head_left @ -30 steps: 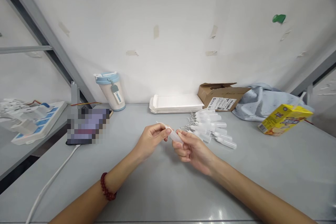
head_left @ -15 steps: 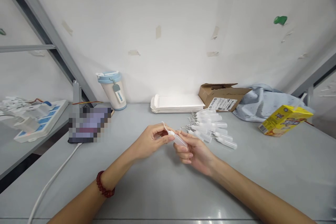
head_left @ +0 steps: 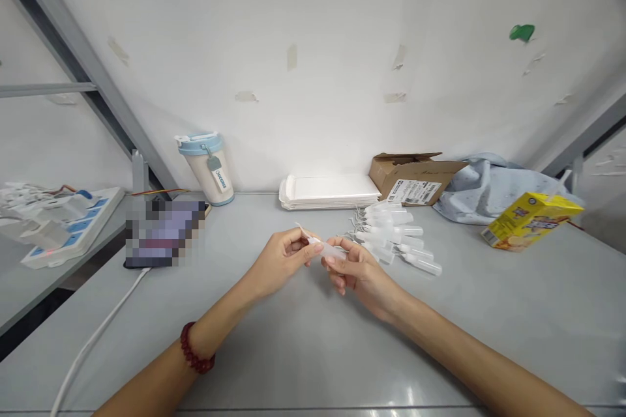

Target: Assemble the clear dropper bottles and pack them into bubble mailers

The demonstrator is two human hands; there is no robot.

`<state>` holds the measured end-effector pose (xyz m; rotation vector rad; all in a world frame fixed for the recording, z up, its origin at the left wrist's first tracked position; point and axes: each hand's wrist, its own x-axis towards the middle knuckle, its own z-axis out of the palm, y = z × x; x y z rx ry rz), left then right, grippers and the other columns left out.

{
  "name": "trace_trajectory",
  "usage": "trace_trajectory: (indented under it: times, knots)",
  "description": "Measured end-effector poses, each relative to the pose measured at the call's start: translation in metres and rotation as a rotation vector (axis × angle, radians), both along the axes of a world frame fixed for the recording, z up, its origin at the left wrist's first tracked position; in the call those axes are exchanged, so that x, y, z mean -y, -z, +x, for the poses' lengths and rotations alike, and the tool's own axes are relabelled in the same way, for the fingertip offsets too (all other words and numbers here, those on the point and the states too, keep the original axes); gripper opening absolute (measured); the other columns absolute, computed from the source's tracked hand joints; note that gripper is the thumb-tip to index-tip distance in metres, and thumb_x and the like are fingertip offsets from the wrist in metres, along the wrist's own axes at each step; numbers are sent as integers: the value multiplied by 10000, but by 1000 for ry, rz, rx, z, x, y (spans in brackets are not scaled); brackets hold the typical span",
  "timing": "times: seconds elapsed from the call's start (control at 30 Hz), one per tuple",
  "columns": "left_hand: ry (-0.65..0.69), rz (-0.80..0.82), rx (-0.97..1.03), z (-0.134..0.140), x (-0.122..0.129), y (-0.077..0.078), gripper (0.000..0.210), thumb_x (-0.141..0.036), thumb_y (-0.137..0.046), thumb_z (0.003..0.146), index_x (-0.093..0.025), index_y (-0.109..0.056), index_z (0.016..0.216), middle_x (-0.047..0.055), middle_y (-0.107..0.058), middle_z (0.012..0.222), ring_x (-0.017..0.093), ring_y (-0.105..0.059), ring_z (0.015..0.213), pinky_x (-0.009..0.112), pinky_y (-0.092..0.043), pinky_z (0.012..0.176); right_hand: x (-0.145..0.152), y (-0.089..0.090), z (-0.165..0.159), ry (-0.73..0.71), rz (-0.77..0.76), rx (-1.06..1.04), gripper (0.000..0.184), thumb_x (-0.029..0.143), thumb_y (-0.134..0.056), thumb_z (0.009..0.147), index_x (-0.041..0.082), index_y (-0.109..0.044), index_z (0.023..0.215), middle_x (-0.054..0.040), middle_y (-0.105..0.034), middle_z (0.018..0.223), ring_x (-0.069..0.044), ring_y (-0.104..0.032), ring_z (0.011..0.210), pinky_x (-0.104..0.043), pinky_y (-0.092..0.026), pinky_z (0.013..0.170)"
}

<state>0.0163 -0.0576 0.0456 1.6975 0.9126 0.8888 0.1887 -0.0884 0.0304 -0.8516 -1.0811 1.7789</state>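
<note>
A small translucent white plastic bottle is held above the grey table between my two hands. My left hand pinches its upper end with thumb and fingers, and a thin white strip sticks up from that grip. The fingers of my right hand are closed round the bottle's lower body, hiding part of it. Just beyond my right hand lies a loose group of similar bottles, with thin grey-white cords at their left ends.
White padded envelopes are stacked against the wall, beside an open cardboard box. Right of these are a bluish cloth and a yellow carton. A tumbler, a charging phone and a power strip stand left.
My right hand has shifted its fingers, its thumb now lying across the bottle. The bottle has turned flatter. My left hand keeps its pinch, and the view has shifted slightly.
</note>
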Motion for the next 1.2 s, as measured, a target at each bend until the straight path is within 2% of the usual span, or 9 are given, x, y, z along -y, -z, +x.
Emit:
trace_trajectory:
  times: [0.17, 0.3, 0.6, 0.8, 0.87, 0.97, 1.1, 1.2]
  knots:
    - [30, -5, 35, 2, 1, 3, 223, -357, -569, 810, -159, -656, 861, 50, -653, 822, 161, -556, 734, 254, -441, 629, -1, 2, 0, 17, 50, 35, 241, 388, -637, 763, 176, -538, 821, 32, -533, 655, -57, -409, 455, -225, -316, 485]
    - [8, -6, -9, 3, 1, 4, 216, -341, -576, 807, -162, -661, 893, 62, -660, 875, 170, -569, 754, 257, -445, 629, -4, 6, 2, 15, 38, 53, 284, 438, -576, 807, 161, -531, 760, 31, -515, 628, -48, -392, 445, -220, -291, 487]
    - [-42, 200, -79, 3, 2, 4, 147, -284, -602, 791, -189, -696, 851, 52, -664, 878, 177, -572, 815, 257, -444, 709, -7, 6, 3, 11, -6, 58, 363, 517, -548, 797, 161, -526, 730, 46, -462, 552, -49, -366, 411, -218, -256, 458]
    - [-45, 157, -75, 4, 6, 0, 208, -334, -546, 827, -171, -670, 860, 38, -651, 858, 147, -565, 750, 238, -450, 677, -5, 1, 2, 55, 32, 113, 394, 529, -561, 775, 167, -481, 645, 45, -439, 593, -54, -372, 448, -217, -302, 468]
    - [-51, 115, -73, 4, 7, -2, 245, -361, -522, 840, -161, -660, 808, 23, -637, 788, 126, -547, 684, 224, -442, 637, -4, -1, 1, 92, 75, 172, 414, 532, -541, 786, 169, -450, 608, 43, -422, 599, -60, -377, 465, -220, -320, 476]
    - [-46, 47, -72, 3, 6, -3, 271, -386, -524, 834, -153, -652, 778, 4, -606, 714, 105, -523, 606, 213, -429, 581, -5, -1, 2, 169, 224, 336, 403, 519, -509, 809, 175, -456, 605, 49, -390, 548, -76, -369, 473, -227, -317, 479]
    - [-16, -36, -80, 0, 4, -2, 282, -399, -546, 813, -144, -663, 838, 1, -581, 686, 113, -538, 611, 223, -433, 583, -6, -2, 6, 263, 435, 600, 329, 476, -499, 826, 169, -575, 736, 46, -403, 548, -87, -358, 498, -227, -280, 474]
    - [15, -56, -77, -1, 4, -2, 282, -394, -556, 805, -140, -669, 857, 10, -585, 736, 118, -553, 639, 231, -445, 607, -5, -3, 8, 274, 501, 680, 320, 462, -489, 835, 166, -599, 788, 42, -407, 573, -85, -340, 503, -224, -261, 463]
